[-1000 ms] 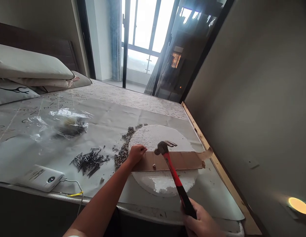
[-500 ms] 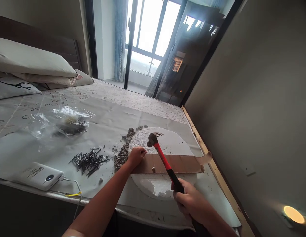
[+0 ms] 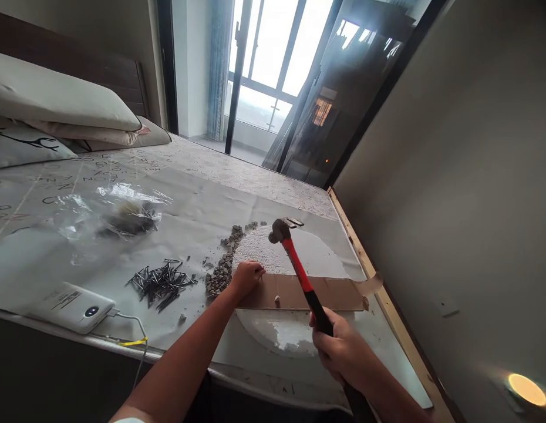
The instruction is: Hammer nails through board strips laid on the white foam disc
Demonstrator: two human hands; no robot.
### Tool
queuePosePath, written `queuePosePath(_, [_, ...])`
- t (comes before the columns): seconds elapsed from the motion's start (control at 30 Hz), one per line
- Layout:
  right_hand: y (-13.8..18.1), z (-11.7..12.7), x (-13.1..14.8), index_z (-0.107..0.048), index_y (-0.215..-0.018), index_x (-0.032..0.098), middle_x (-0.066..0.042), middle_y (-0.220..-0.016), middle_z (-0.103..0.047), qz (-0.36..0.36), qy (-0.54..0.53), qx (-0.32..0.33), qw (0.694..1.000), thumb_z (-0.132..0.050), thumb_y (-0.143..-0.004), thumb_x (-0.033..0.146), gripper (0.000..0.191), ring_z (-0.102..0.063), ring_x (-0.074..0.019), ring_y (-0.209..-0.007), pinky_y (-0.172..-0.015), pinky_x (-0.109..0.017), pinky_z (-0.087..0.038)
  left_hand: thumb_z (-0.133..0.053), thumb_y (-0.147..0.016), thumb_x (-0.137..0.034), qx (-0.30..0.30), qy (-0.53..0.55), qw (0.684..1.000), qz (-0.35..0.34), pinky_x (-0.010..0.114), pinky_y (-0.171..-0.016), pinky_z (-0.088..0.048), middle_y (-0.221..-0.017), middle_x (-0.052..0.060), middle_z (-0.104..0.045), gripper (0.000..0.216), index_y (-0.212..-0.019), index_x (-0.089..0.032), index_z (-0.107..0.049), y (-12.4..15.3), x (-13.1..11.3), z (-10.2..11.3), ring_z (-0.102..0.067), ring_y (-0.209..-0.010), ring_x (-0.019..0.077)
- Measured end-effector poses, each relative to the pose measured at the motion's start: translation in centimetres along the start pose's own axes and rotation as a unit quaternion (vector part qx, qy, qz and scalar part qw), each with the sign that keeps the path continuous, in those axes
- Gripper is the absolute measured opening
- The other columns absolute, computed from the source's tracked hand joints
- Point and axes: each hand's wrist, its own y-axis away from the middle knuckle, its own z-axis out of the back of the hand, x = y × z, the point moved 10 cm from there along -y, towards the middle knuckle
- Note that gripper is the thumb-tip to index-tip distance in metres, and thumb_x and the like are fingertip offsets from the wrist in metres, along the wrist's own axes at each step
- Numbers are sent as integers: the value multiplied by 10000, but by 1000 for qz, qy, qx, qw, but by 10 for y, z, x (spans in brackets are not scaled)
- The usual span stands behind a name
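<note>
Beside nails (image 3: pixel 161 281) and gravel (image 3: pixel 222 273), left fingers (image 3: pixel 256 272) curl closed on cardboard (image 3: pixel 339 294); right fingers (image 3: pixel 326 342) grip hammer (image 3: pixel 299 273).

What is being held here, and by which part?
The right hand grips the hammer by its black lower handle. The left hand touches the left end of the cardboard strip.

Right hand (image 3: pixel 343 352) raises a red-handled hammer (image 3: pixel 299 270) above a cardboard strip (image 3: pixel 330 294) on a white foam disc (image 3: pixel 317 258); left hand (image 3: pixel 246 277) pins the strip's end
</note>
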Motion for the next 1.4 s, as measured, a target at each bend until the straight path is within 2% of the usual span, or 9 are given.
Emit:
queuePosePath(0.13, [-3, -9, -18, -381, -793, 211, 130, -413, -263, -62, 46, 23, 997, -404, -632, 129, 182, -251, -55, -283, -335, -198, -194, -568, -763, -213, 4, -4, 1000, 7, 248, -651, -391, -706, 51, -668, 171, -642, -170, -681, 0, 1, 0, -575, -668, 152])
queuePosePath(0.3, [-1, 1, -3, -386, -775, 213, 122, -445, -282, 2, 29, -11, 1000, -417, -668, 156, 125, -244, -40, -305, -359, -192, -213, -567, -763, -200, 8, 2, 1000, 2, 247, -661, -396, -711, 57, -669, 173, -631, -160, -672, 0, 0, 0, -581, -687, 152])
queuePosePath(0.5, [-6, -9, -22, -407, -759, 206, 120, -437, -291, -66, 41, 9, 997, -478, -654, 176, 131, -262, -47, -312, -363, -198, -191, -548, -745, -172, 23, -22, 999, 3, 258, -675, -410, -715, 57, -668, 178, -619, -168, -674, 0, -2, -2, -576, -682, 154])
queuePosePath(0.63, [-1, 0, -7, -393, -756, 209, 117, -457, -293, -8, 29, -5, 1000, -445, -667, 159, 115, -240, -36, -324, -372, -191, -207, -536, -737, -187, 43, -26, 999, -1, 271, -702, -419, -756, 68, -673, 179, -627, -169, -676, 0, -6, -4, -582, -713, 163])
queuePosePath(0.87, [-2, -3, -12, -395, -757, 210, 110, -462, -305, 1, 40, -13, 999, -422, -673, 137, 115, -274, -45, -331, -382, -194, -215, -521, -658, -210, -40, 212, 973, 81, 249, -635, -432, -783, 21, -610, 213, -852, -162, -593, 0, 22, 19, -548, -698, 140])
queuePosePath(1.0, [-15, -23, -47, -393, -755, 210, 125, -410, -279, -91, 50, 1, 995, -434, -643, 127, 146, -278, -56, -301, -358, -190, -193, -489, -656, -212, -61, 329, 935, 116, 223, -542, -382, -659, -25, -525, 125, -767, -167, -523, -2, 34, 18, -459, -556, 95])
queuePosePath(1.13, [-5, -25, -35, -390, -768, 211, 129, -409, -304, -47, -6, 0, 999, -464, -658, 179, 137, -275, -41, -288, -335, -176, -188, -444, -622, -161, -103, 396, 909, 81, 219, -562, -397, -647, -27, -503, 123, -729, -166, -505, -2, 21, 34, -466, -569, 90])
queuePosePath(1.3, [39, -34, -28, -354, -781, 227, 152, -389, -264, 1, -117, 43, 992, -471, -677, 273, 163, -180, -35, -266, -260, -165, -150, -428, -669, -185, -252, 247, 928, 118, 220, -565, -398, -675, -13, -543, 146, -778, -172, -524, 38, 37, 95, -482, -575, 103])
queuePosePath(1.4, [63, -44, -42, -344, -785, 228, 158, -372, -255, 0, -137, 65, 988, -476, -688, 285, 174, -165, -35, -270, -246, -153, -148, -455, -710, -209, -195, 48, 967, 159, 233, -620, -413, -727, 18, -605, 186, -839, -160, -579, 67, 54, 105, -537, -644, 130])
